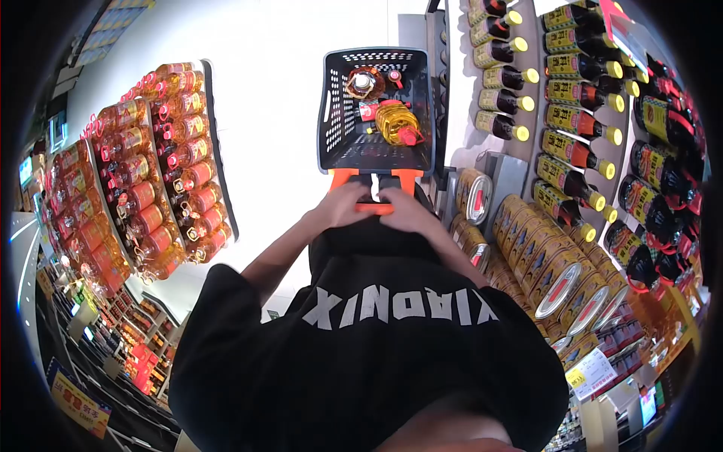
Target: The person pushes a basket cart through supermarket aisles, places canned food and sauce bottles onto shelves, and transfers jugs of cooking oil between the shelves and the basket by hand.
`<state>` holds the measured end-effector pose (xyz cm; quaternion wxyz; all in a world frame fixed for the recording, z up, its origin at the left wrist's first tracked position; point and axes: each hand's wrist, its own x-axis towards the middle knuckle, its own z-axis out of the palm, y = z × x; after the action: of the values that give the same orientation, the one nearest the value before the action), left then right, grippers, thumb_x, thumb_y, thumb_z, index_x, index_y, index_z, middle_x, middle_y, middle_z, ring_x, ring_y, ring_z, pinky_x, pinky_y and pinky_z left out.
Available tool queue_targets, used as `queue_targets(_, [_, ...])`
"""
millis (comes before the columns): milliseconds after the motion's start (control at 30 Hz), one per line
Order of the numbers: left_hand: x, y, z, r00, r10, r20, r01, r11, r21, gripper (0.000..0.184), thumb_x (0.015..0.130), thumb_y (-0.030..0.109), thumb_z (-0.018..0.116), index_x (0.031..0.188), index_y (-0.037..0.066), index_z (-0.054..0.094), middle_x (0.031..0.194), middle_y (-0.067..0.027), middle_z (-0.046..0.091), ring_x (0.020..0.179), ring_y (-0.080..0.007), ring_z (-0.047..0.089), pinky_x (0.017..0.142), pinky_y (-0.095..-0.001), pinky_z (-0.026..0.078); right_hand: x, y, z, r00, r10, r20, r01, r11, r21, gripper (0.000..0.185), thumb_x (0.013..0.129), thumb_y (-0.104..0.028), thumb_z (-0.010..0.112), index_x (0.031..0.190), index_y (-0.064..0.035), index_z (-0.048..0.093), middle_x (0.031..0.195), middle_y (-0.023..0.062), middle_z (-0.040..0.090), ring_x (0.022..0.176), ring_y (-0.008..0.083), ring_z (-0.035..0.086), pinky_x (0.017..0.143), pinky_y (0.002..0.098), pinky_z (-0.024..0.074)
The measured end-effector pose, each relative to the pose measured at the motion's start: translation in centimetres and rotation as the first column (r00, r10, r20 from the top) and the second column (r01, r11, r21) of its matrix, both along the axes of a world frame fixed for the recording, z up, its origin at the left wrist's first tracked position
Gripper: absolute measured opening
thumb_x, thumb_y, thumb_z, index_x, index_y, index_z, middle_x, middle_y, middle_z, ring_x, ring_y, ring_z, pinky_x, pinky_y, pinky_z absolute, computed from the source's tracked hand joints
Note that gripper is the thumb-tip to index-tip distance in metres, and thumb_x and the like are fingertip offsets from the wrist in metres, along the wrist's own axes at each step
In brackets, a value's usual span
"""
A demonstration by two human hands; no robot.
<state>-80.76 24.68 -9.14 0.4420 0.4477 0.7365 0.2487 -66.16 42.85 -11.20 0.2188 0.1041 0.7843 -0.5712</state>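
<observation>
Head view: basket (376,160) upper centre of frame, blk, perforated walls, upright just beyond the hands; orange handle (374,209) at its near end.
L hand (345,205): at L part of handle, fingers angled inward; blur hides how far they close, can't tell if the grip is firm.
R hand (409,212): at R part of handle, approx. mirroring L; fingers bent to some extent, exact closure & hold can't be told.
Basket load: amber btl w/ pale cap (363,83) nr far L; small red-capped btl (395,77) just beside it; yellow oil btl (398,124) nearer the hands, tilted, red cap toward lower R; red-and-white pack (368,111) beside it.
Handling: best w/ both hands pressing evenly, wrists relaxed; prob. smooth, slow moves, as the tilted btl could roll or knock the others. R side wants most care, shelving being close.
Floor: white floor (267,113), bright & glossy, L of basket; looks smooth.
L racks: red-labelled oil btls (139,197) in slanting rows, mid-L of frame.
R shelves: yellow-capped btls (566,147) upper R; gold tins (538,248) below, rt of centre.
Room: shop aisle; promo sign (79,399) lower L, price card (591,373) lower R. Wide lens bends the edges.
</observation>
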Motion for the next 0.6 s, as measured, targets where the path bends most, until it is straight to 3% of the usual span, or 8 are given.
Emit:
queue_targets(33, [-0.6, -1.6, 1.0, 0.990, -0.129, -0.059, 0.130, 0.991, 0.012, 0.033, 0.084, 0.030, 0.069, 0.101, 0.002, 0.065, 0.093, -0.0158, 0.064, 0.094, -0.0353, 0.062, 0.085, -0.0446, 0.050, -0.7, -0.9, 1.6, 0.987, 0.146, 0.062, -0.149, 0.987, 0.056, 0.048, 0.072, -0.023, 0.074, 0.114, -0.0023, 0.061, 0.110, 0.0193, 0.066, 0.107, 0.0366, 0.062, 0.092, 0.0445, 0.0500])
queue_targets(100, [-0.5, -2.6, 0.5, 0.979, -0.172, -0.109, 0.167, 0.985, -0.050, 0.031, 0.081, 0.027, 0.069, 0.100, 0.003, 0.066, 0.094, -0.0149, 0.064, 0.096, -0.0352, 0.062, 0.087, -0.0445, 0.050, -2.3, -1.5, 2.4, 0.959, 0.209, 0.192, -0.229, 0.970, 0.086, 0.049, 0.072, -0.024, 0.075, 0.113, -0.0013, 0.061, 0.114, 0.0178, 0.064, 0.110, 0.0335, 0.061, 0.094, 0.0437, 0.0496])
queue_targets(200, [0.3, -1.6, -1.1, 0.961, -0.211, -0.181, 0.189, 0.973, -0.130, 0.027, 0.077, 0.024, 0.068, 0.096, 0.004, 0.069, 0.095, -0.0146, 0.066, 0.098, -0.0343, 0.063, 0.090, -0.0437, 0.050, -3.3, -2.5, 0.9, 0.934, 0.328, 0.144, -0.358, 0.860, 0.363, 0.040, 0.075, -0.029, 0.073, 0.103, -0.0030, 0.065, 0.103, 0.0164, 0.068, 0.102, 0.0315, 0.065, 0.085, 0.0448, 0.0528])
queue_targets(300, [1.9, -0.3, -3.1, 0.939, -0.284, -0.196, 0.228, 0.937, -0.263, 0.022, 0.076, 0.023, 0.064, 0.087, 0.006, 0.071, 0.092, -0.0152, 0.071, 0.092, -0.0333, 0.068, 0.086, -0.0435, 0.053, -3.1, -3.5, 0.2, 0.891, 0.423, 0.167, -0.450, 0.772, 0.448, 0.033, 0.078, -0.033, 0.071, 0.095, -0.0050, 0.067, 0.089, 0.0144, 0.071, 0.086, 0.0315, 0.069, 0.076, 0.0452, 0.0551])
queue_targets(333, [1.7, 0.0, -2.7, 0.948, -0.267, -0.173, 0.207, 0.931, -0.300, 0.022, 0.077, 0.023, 0.063, 0.086, 0.005, 0.071, 0.091, -0.0153, 0.071, 0.089, -0.0333, 0.069, 0.084, -0.0437, 0.054, -3.0, -3.4, 0.1, 0.896, 0.432, 0.100, -0.423, 0.765, 0.485, 0.031, 0.081, -0.035, 0.069, 0.091, -0.0056, 0.069, 0.080, 0.0141, 0.070, 0.075, 0.0334, 0.070, 0.071, 0.0451, 0.0557])
queue_targets(400, [1.3, 0.0, -2.7, 0.954, -0.248, -0.170, 0.191, 0.936, -0.296, 0.023, 0.077, 0.023, 0.062, 0.086, 0.005, 0.072, 0.088, -0.0148, 0.072, 0.083, -0.0336, 0.070, 0.076, -0.0451, 0.056, -3.5, -3.2, 0.1, 0.870, 0.471, 0.147, -0.481, 0.741, 0.469, 0.032, 0.081, -0.035, 0.069, 0.091, -0.0054, 0.068, 0.080, 0.0148, 0.070, 0.076, 0.0335, 0.070, 0.072, 0.0445, 0.0558])
queue_targets(467, [0.8, 0.3, -2.5, 0.957, -0.247, -0.153, 0.197, 0.938, -0.284, 0.022, 0.077, 0.023, 0.062, 0.086, 0.005, 0.072, 0.089, -0.0150, 0.072, 0.083, -0.0334, 0.070, 0.076, -0.0451, 0.056, -4.1, -2.8, 0.3, 0.862, 0.490, 0.129, -0.484, 0.720, 0.497, 0.029, 0.081, -0.036, 0.068, 0.085, -0.0074, 0.073, 0.082, 0.0147, 0.072, 0.076, 0.0309, 0.071, 0.071, 0.0428, 0.0567])
queue_targets(600, [0.0, 0.8, -2.0, 0.955, -0.211, -0.207, 0.167, 0.963, -0.210, 0.023, 0.076, 0.025, 0.064, 0.084, 0.004, 0.071, 0.086, -0.0169, 0.071, 0.083, -0.0321, 0.071, 0.075, -0.0440, 0.056, -4.4, -2.1, -1.0, 0.871, 0.489, 0.050, -0.452, 0.757, 0.471, 0.037, 0.080, -0.035, 0.070, 0.098, -0.0030, 0.065, 0.086, 0.0190, 0.071, 0.080, 0.0359, 0.070, 0.076, 0.0454, 0.0562])
